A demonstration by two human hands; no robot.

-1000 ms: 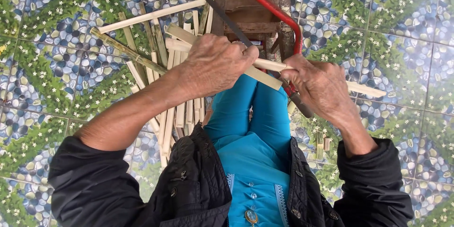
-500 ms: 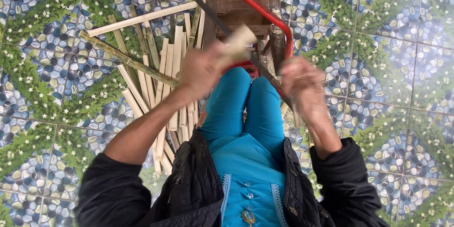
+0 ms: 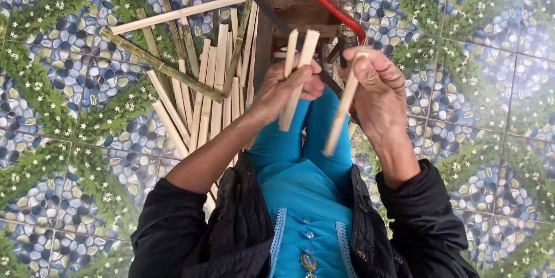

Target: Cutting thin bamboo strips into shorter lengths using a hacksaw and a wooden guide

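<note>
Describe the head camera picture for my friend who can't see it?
A person's left hand holds two pale bamboo strips, and the right hand holds one strip. More bamboo strips lie on the patterned tile floor.

The red-framed saw [image 3: 324, 3] is cut off by the top edge.

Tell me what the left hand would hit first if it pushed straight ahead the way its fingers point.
The left hand, gripping two bamboo strips, points toward the right hand. It would probably meet that hand or its bamboo strip first, though depth is unclear.
</note>
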